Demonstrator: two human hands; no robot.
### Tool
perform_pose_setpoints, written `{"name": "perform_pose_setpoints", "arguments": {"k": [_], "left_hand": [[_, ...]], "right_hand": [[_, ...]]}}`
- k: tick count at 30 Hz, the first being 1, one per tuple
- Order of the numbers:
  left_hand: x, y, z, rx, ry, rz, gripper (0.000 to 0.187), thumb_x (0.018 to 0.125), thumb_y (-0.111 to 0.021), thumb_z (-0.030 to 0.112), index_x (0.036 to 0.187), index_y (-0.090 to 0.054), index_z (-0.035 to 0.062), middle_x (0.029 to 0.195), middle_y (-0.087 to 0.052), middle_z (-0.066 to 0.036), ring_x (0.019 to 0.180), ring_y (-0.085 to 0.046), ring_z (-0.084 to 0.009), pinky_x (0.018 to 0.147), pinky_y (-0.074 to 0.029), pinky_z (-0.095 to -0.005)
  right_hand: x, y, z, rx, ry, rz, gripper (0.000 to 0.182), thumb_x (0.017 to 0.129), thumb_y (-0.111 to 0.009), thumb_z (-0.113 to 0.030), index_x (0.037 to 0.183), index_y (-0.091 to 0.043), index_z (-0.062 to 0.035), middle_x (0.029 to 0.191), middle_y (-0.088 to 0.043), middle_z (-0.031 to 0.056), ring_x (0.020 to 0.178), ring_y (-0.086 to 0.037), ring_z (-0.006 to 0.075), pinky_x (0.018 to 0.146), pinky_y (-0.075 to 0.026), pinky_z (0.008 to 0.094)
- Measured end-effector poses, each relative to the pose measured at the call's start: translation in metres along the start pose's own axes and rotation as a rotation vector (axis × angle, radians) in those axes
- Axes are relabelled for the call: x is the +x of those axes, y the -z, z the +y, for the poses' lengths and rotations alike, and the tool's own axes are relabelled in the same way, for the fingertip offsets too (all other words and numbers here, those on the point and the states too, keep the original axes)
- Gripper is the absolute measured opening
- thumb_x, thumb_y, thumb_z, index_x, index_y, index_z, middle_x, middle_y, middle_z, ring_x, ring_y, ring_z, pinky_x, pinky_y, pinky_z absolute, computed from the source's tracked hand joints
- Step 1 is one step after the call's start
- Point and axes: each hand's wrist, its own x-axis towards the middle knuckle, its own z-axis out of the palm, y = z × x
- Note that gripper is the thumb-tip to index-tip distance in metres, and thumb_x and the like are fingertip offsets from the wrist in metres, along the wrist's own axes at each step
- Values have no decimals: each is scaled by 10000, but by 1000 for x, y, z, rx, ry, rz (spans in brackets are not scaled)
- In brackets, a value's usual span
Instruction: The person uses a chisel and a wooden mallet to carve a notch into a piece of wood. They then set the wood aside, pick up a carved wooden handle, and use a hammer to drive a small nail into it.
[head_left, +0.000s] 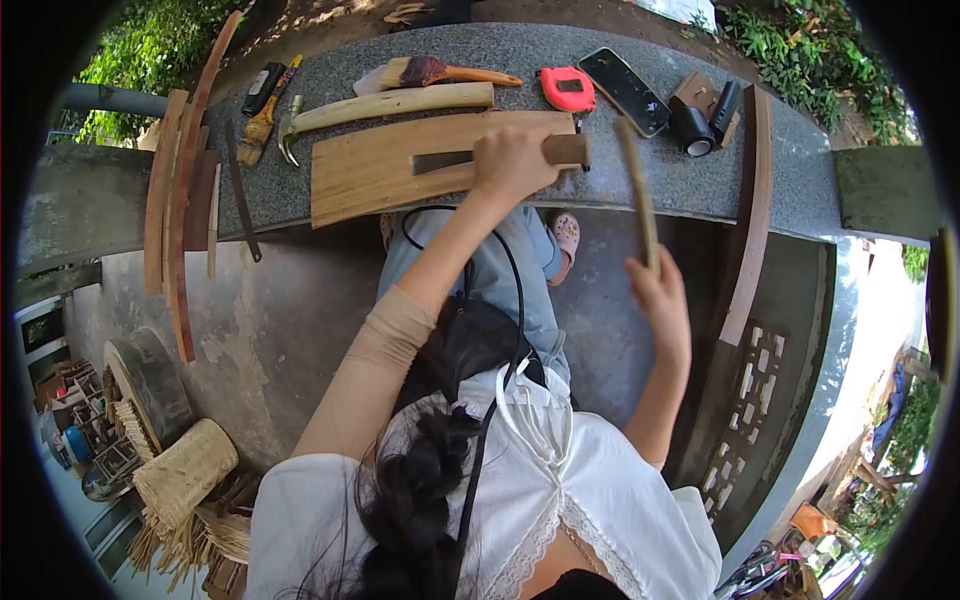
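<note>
My left hand [515, 165] is closed around a chisel, which lies nearly flat over a wooden board [365, 170]. The chisel's blade [440, 161] points left and its wooden handle [567, 150] sticks out to the right. In my right hand [660, 295], off the bench's front edge, is a wooden stick [637, 185], gripped at its lower end and raised upright. The stick is slightly blurred and apart from the chisel. Behind the board lies a hammer [390, 107] with a pale wooden handle.
The stone bench [260, 195] also bears paintbrushes [440, 72], a red tape measure [567, 89], a smartphone [625, 92] and a black tape roll [692, 132]. Long wood strips [180, 220] overhang its left front edge; another strip [757, 210] overhangs at right. A woven basket [187, 472] stands lower left.
</note>
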Motion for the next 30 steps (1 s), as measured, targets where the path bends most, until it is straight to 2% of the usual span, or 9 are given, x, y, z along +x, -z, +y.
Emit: {"name": "perform_pose_setpoints", "arguments": {"k": [3,5,11,15,17,18,26,28,30], "left_hand": [[-13,22,-31,49,13,12,254,578,-750,301,784,-686,166,668,-658,-77,634,-651,-288,559,-507,-404],[-14,30,-40,54,13,37,268,581,-756,306,804,-695,170,668,-658,-76,632,-651,-288,567,-512,-400],[-26,58,-80,104,96,110,272,595,-755,288,832,-702,164,693,-668,-87,656,-654,-299,588,-518,-397],[-35,73,-96,140,136,115,295,602,-756,295,864,-710,167,719,-676,-95,684,-658,-305,614,-524,-402],[-38,73,-97,117,116,134,291,605,-756,294,860,-709,163,719,-676,-96,685,-658,-306,616,-524,-403],[-37,75,-97,109,94,143,286,607,-756,293,856,-707,160,719,-675,-98,687,-658,-307,617,-524,-403],[-41,84,-108,137,149,147,255,618,-724,266,859,-710,183,710,-672,-79,675,-659,-295,594,-523,-400],[-40,84,-108,146,155,164,239,628,-736,276,836,-708,162,712,-672,-90,677,-658,-304,595,-522,-402],[-43,90,-117,169,154,167,233,638,-749,286,814,-705,140,715,-672,-102,678,-657,-313,596,-522,-404]], "right_hand": [[14,17,-13,231,47,334,251,914,-568,-307,817,-458,-104,585,-363,-54,477,-314,19,412,-215,191],[23,-15,-29,893,201,835,313,951,-478,-308,698,-409,-137,555,-367,-39,439,-290,54,413,-224,219],[13,-56,-21,122,36,86,188,847,-644,-216,799,-543,-66,614,-384,-82,542,-346,24,467,-257,223],[26,-64,-45,719,162,587,345,949,-505,-268,660,-398,-112,551,-374,-49,448,-280,39,428,-215,212],[23,-123,-11,525,308,479,247,940,-532,-212,739,-481,-77,579,-416,-41,492,-359,54,450,-270,222],[5,-143,-29,324,180,108,182,919,-570,-194,817,-530,-48,608,-440,-37,533,-391,59,463,-292,225],[17,-103,-35,633,257,483,246,916,-576,-245,754,-460,-102,538,-347,-64,449,-307,45,428,-233,221],[8,-163,-3,349,343,242,196,909,-580,-201,789,-491,-73,553,-371,-54,456,-330,57,431,-250,226],[-25,-181,-27,136,11,-191,291,868,-622,-276,916,-565,6,583,-504,28,530,-485,192,538,-408,326]]}}
